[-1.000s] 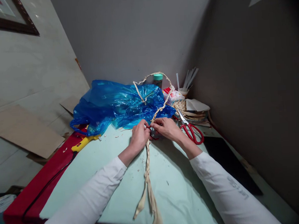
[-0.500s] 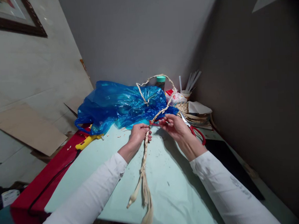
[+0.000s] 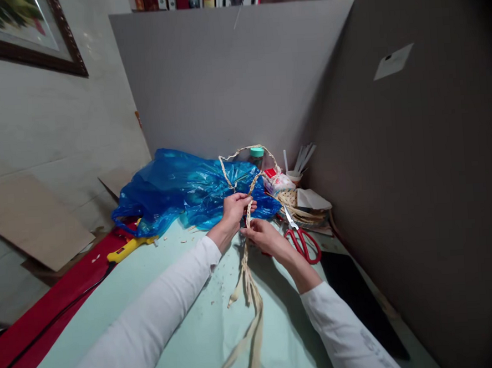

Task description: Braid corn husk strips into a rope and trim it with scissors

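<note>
A long, pale braid (image 3: 248,214) of flat plant-fibre strips runs between my hands, its loose strip ends (image 3: 254,311) hanging toward me. My left hand (image 3: 235,211) is closed around the upper stretch of the braid. Just below it and to the right, my right hand (image 3: 270,239) pinches the same braid between thumb and fingers. Beyond my hands, the finished-looking length of braid arcs over a blue plastic bag (image 3: 179,180). Red-handled scissors (image 3: 303,244) lie on the table right of my right hand. A bit of red shows beneath that hand, too hidden to name.
A yellow-handled tool (image 3: 129,248) with a black cord lies at the left edge. At the back right stand a green-lidded jar (image 3: 257,152), a cup of white sticks (image 3: 294,176) and a small woven basket (image 3: 287,197). A black flat panel (image 3: 356,294) lies on the right.
My right hand has come down and left onto the braid, from hovering beside it. My left hand now holds it slightly higher in view. The camera view has tilted up.
</note>
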A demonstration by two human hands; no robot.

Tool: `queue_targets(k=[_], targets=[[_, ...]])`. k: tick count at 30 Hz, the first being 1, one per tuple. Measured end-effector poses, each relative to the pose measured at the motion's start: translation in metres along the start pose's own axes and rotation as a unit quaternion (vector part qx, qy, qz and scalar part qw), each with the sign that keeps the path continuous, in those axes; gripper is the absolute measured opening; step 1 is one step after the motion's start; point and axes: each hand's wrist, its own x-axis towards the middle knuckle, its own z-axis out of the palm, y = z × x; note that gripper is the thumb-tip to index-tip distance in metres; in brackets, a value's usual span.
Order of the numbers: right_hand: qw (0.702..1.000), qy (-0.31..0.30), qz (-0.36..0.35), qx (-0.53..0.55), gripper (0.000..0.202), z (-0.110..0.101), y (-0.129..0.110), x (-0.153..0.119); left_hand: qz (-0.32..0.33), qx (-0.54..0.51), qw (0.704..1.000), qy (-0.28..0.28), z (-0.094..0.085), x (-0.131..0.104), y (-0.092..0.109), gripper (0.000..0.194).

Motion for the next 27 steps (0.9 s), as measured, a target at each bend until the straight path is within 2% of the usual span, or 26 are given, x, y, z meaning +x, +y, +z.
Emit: queue_targets(k=[3, 7, 10, 14, 16, 18, 21, 27], targets=[[1.0, 0.009, -0.015, -0.02, 0.025, -0.003, 0.005, 0.005, 0.003, 0.001, 1.0, -0.015, 0.006, 0.008, 0.0, 0.009], [0.999, 0.034, -0.03, -0.028, 0.026, -0.009, 0.009, 0.008, 0.01, 0.026, 1.0, -0.009, -0.002, 0.004, -0.008, 0.011], [0.996, 0.068, -0.038, -0.037, 0.028, -0.012, 0.014, 0.011, -0.005, 0.046, 0.999, -0.026, -0.017, -0.017, -0.014, 0.012], [0.991, 0.102, -0.044, -0.072, 0.028, -0.015, 0.018, 0.013, -0.094, 0.048, 0.987, -0.125, -0.03, -0.054, -0.021, 0.01], [0.988, 0.102, -0.044, -0.104, 0.027, -0.016, 0.018, 0.012, -0.137, 0.037, 0.978, -0.153, -0.033, -0.066, -0.024, 0.012], [0.984, 0.09, -0.042, -0.148, 0.026, -0.017, 0.015, 0.011, -0.152, 0.021, 0.977, -0.146, -0.033, -0.071, -0.026, 0.016], [0.971, 0.051, -0.041, -0.23, 0.021, -0.017, 0.006, 0.005, -0.132, -0.008, 0.986, -0.103, -0.034, -0.067, -0.028, 0.017], [0.913, -0.023, -0.052, -0.403, 0.017, -0.007, -0.009, -0.01, -0.086, -0.024, 0.995, -0.045, -0.035, -0.051, -0.036, 0.013]])
